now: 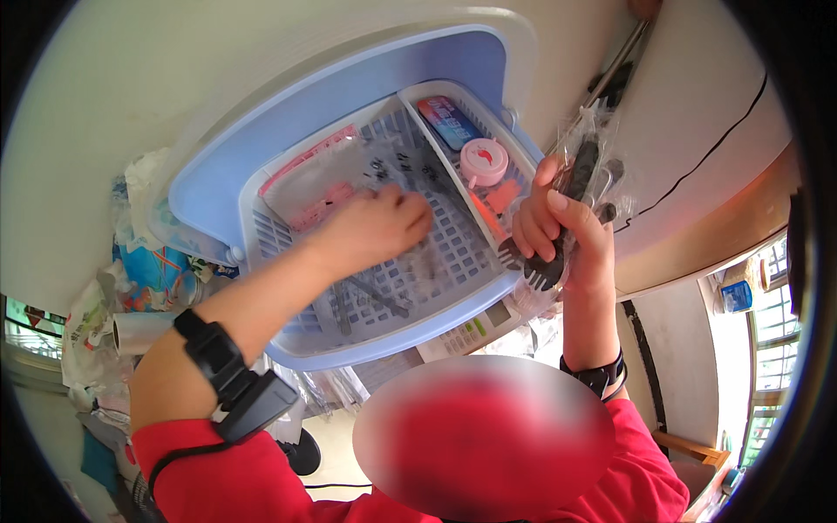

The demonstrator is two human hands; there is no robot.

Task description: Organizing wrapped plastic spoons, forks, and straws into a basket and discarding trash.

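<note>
My left hand, blurred, is over the wide section of a white perforated plastic basket tray; its fingers are bent, and whether they grip anything cannot be told. Beside it, a clear bag with black marks and a pink-patterned packet lie in the tray. Below the hand are thin, dark wrapped items. At the tray's right edge, my right hand grips black plastic forks in clear wrappers, their tines pointing down.
The tray sits in a blue plastic box with a raised handle. Its narrow right section holds a blue and red tin and a pink round container. A calculator-like device with keys lies in front. Plastic bags crowd the left side.
</note>
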